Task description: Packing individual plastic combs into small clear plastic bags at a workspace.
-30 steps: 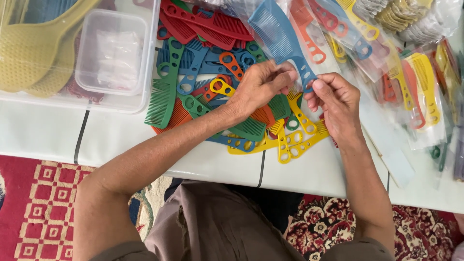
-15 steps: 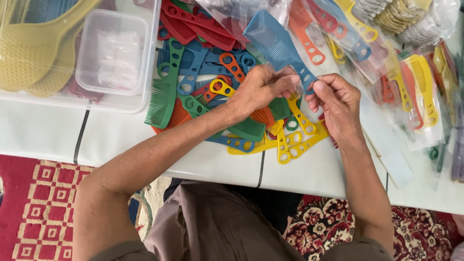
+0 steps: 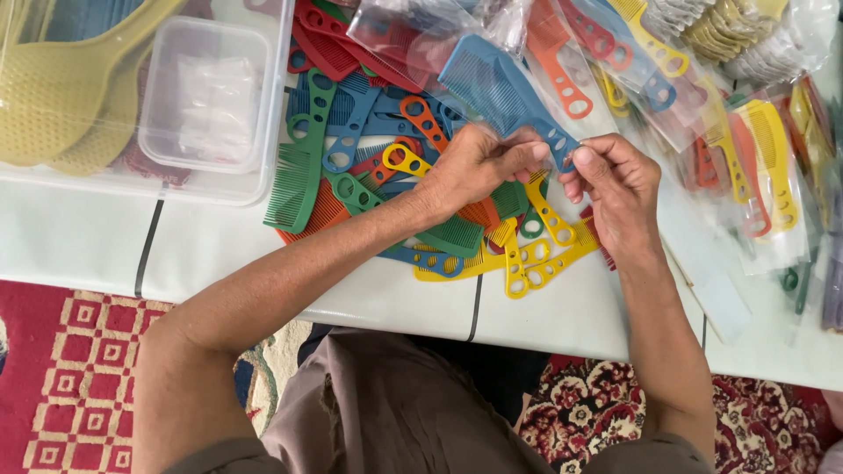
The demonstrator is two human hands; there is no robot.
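Head camera, looking down: a seated person's two bare hands meet over a white table heaped with plastic combs. The left hand and right hand both grip a blue comb at its handle end, which is pierced with round holes. The left fingers are curled and pressed together, pinching the handle from the left; the right fingers pinch it from the right, thumb against forefinger. The blue comb slants up and to the left from the hands, its toothed end lying against a clear plastic sleeve whose far part already covers red combs.

Below the hands a loose pile of combs spreads across the table in green, orange, blue and red, with several yellow combs fanned out nearest the table edge. A green comb lies at the left rim of the pile, teeth pointing left.

At upper left sits a clear plastic tray holding yellow perforated scoops and a smaller clear lidded box. To the right, bagged combs in clear sleeves overlap in rows towards the table's far side. A red patterned carpet shows beneath the table, and the person's brown garment fills the lower centre.
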